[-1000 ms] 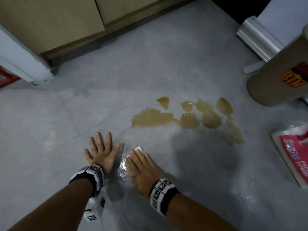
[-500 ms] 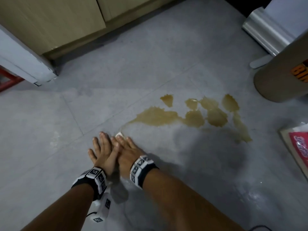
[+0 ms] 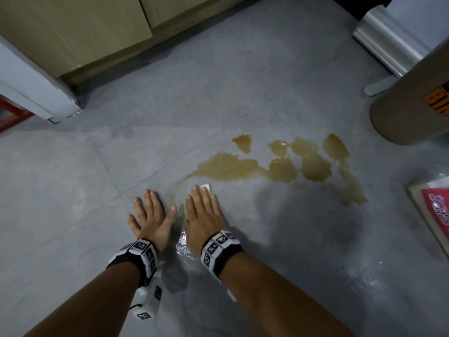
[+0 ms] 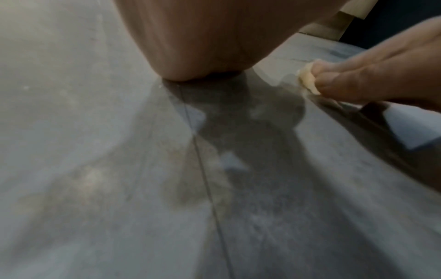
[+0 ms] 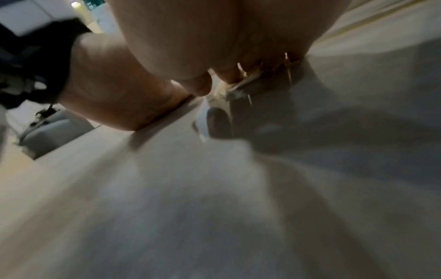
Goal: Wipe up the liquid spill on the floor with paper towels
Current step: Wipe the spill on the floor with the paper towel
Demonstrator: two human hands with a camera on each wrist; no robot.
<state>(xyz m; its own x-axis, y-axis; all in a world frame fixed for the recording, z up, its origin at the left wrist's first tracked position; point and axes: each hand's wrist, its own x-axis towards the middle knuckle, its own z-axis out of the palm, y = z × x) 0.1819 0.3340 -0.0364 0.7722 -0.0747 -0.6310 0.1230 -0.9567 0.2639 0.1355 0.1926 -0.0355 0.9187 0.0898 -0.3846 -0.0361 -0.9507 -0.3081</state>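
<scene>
A brown liquid spill (image 3: 279,166) spreads in several joined puddles over the grey floor tiles. My right hand (image 3: 202,207) lies flat at the spill's near-left tail, its straight fingers pressing a soaked paper towel (image 3: 206,186) to the floor. Only a white corner of the towel shows past the fingertips in the head view. From the left wrist view the paper towel (image 4: 306,79) bulges out under the right hand's fingers (image 4: 358,79). My left hand (image 3: 150,215) rests flat on the floor just to the left, fingers spread, holding nothing.
A pack of paper towels (image 3: 435,215) lies at the right edge. A tan cylindrical bin (image 3: 413,105) and a steel bin (image 3: 388,40) stand at the back right. Wooden cabinets (image 3: 73,32) and a white panel (image 3: 31,93) line the back left. A wet sheen (image 3: 184,249) glints between my wrists.
My right hand slid left with the towel until it met the left hand, then came back right and forward toward the spill's tail. The left hand stayed planted.
</scene>
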